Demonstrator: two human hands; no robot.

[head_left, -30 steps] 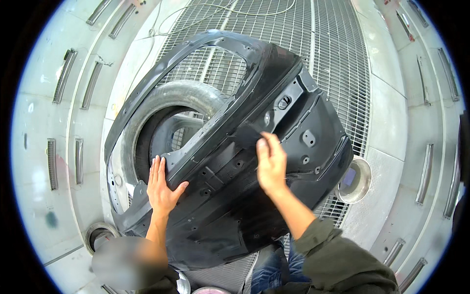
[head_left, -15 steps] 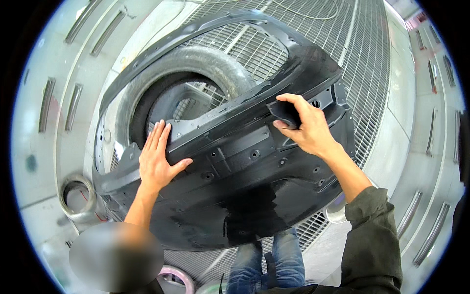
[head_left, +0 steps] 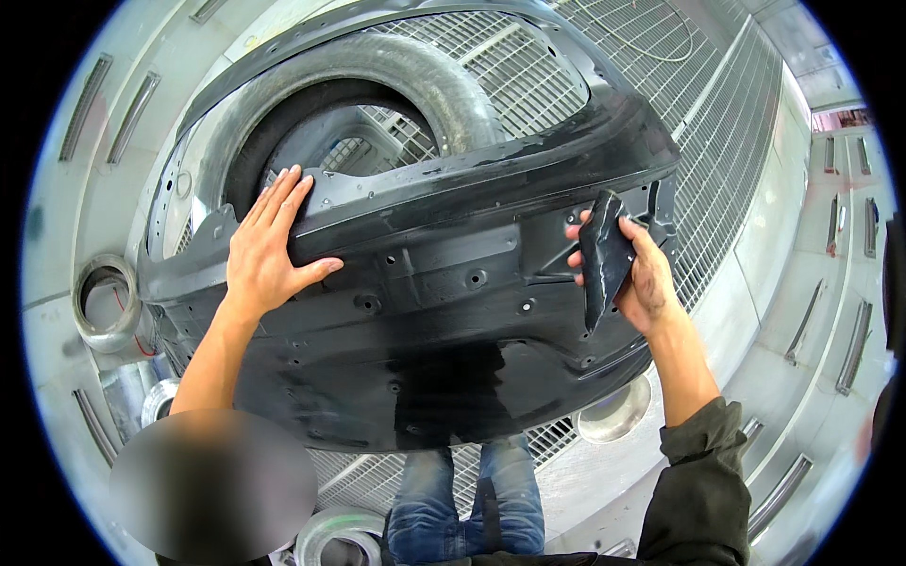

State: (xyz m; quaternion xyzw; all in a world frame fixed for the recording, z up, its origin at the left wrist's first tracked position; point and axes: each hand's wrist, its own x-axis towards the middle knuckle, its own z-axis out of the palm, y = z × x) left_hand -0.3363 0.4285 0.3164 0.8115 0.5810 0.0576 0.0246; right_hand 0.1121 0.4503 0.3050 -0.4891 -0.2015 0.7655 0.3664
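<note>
A black car tailgate [head_left: 349,349], with a big window opening and a wet-looking shine, lies in front of me. My left hand [head_left: 266,250] rests flat on it just below the window opening, thumb spread from the fingers, holding nothing. At the right end my right hand [head_left: 645,276] grips a folded sheet of black sandpaper [head_left: 604,257], with pale wet streaks on its face. Fingers curl behind the sheet and the thumb presses its near side. The sheet appears held up off the panel, its lower corner pointing toward me.
A large tyre [head_left: 283,71] lies under the tailgate, seen through its window opening. Metal floor grating [head_left: 722,104] runs beyond and to the right. Round metal rims or cans [head_left: 77,307] stand at the left, another round metal vessel [head_left: 613,415] at the lower right.
My right hand has come back from the panel's ridge toward me and turned, so the sandpaper's face now shows. My left hand stays on the panel. The whole view has shifted.
</note>
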